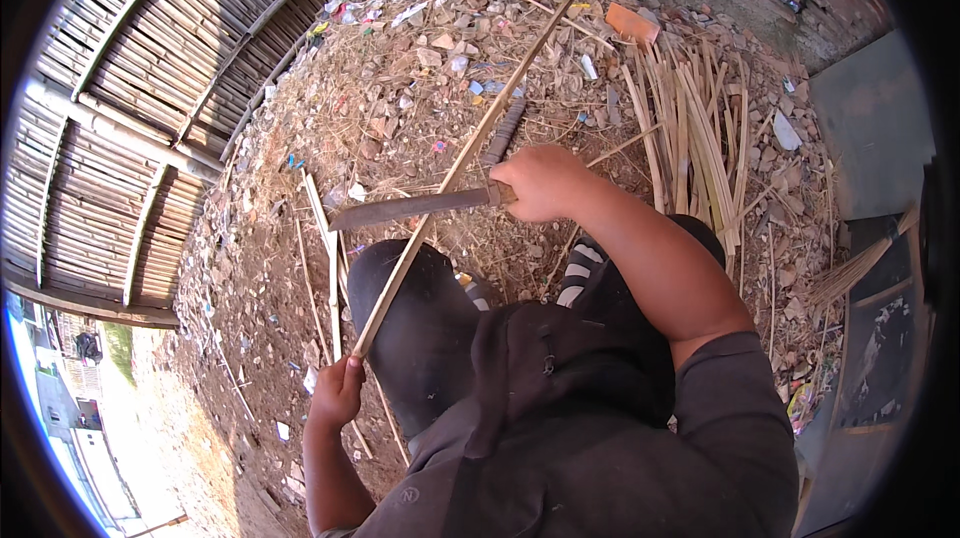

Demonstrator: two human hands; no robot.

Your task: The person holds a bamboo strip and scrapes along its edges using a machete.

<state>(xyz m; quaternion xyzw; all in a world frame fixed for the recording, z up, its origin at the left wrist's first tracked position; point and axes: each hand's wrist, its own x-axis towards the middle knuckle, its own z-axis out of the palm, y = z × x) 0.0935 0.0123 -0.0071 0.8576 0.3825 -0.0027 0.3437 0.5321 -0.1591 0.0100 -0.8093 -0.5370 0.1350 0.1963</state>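
My left hand (337,393) is closed round the lower end of a long, pale split-bamboo strip (470,150). The strip slants up and away to the right, passing over my left knee. In my right hand (543,184) is the handle of a machete (410,208), its dark, worn blade pointing left. Blade and strip cross in front of my knees; whether they touch, I cannot tell. Just beyond my right hand is a dark, ridged rod (505,130), its lower part hidden.
Many split strips (695,128) lie piled at the right, with an orange brick piece (632,24) above them. Several thin strips (333,278) rest by my left leg. Rubble and litter cover the ground. A bamboo wall (150,68) rises at left; a grey panel (868,123) stands at right.
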